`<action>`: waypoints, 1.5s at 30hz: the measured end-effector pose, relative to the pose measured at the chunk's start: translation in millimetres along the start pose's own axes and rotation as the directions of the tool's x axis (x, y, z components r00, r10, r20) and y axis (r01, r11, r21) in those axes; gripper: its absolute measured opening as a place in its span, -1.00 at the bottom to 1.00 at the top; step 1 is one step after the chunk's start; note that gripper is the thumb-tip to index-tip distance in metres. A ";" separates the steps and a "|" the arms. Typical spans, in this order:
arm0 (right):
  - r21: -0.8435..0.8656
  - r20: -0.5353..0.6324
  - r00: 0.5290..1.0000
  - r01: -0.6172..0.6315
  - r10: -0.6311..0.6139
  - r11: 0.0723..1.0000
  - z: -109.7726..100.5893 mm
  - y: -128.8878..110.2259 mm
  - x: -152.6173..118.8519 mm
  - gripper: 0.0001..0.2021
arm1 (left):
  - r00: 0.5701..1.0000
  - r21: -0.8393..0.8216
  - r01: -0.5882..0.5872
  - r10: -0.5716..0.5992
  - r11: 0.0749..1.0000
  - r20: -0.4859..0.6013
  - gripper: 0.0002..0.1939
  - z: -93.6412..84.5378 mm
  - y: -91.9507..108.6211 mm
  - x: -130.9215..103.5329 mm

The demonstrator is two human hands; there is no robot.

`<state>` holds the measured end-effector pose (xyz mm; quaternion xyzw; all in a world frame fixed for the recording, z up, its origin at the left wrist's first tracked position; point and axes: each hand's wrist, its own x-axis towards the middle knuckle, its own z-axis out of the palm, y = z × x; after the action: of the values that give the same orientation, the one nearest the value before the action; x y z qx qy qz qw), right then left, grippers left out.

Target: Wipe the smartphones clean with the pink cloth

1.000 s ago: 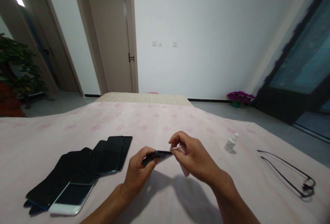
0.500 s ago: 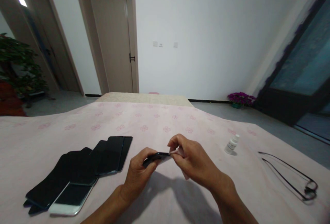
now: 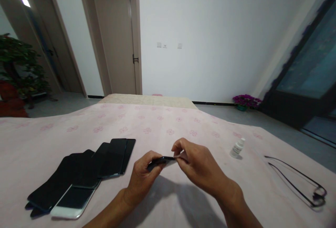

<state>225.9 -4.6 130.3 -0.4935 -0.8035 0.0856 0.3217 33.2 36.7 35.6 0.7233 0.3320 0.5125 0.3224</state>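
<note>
A dark phone, seen nearly edge-on, is held above the pink cloth between my two hands. My left hand grips its left end, thumb below and fingers above. At its right end, my right hand pinches a small pinkish cloth against the edge. Most of that cloth is hidden by the fingers. Several black phones lie overlapping to the left of my left hand, with a white-framed phone at their near side.
The table has a pink flowered cloth. A small white bottle stands right of my right hand. Black-framed glasses lie farther right. Beyond the table are a door, purple flowers and a green plant.
The view has shifted slightly. My right fingers have closed in around the pinkish cloth, and its end that hung below the hand no longer shows. My left hand keeps its hold on the phone.
</note>
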 end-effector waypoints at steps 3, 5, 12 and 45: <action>-0.006 0.004 1.000 0.001 -0.001 1.000 -0.5 -2.0 0.2 -0.73 | 1.000 0.001 -0.009 0.009 1.000 0.004 -0.93 0.2 -0.8 -0.6; -0.011 0.005 1.000 0.005 -0.005 1.000 -0.7 -3.3 0.4 -0.74 | 1.000 0.000 -0.011 0.011 1.000 0.006 -0.93 0.4 -1.3 -0.8; -0.047 -0.008 1.000 0.011 -0.011 0.999 0.9 0.5 -0.5 -0.75 | 1.000 0.011 0.000 0.000 1.000 -0.012 -0.94 0.8 -2.1 0.0; -0.006 0.032 0.999 -0.008 0.008 1.000 -1.6 -7.0 -2.3 -0.71 | 1.000 -0.003 -0.016 0.016 1.000 0.017 -0.98 1.4 0.4 0.1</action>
<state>222.4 -10.3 133.7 -0.4962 -0.8068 0.0925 0.3070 34.6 36.3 35.6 0.7298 0.3226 0.5093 0.3223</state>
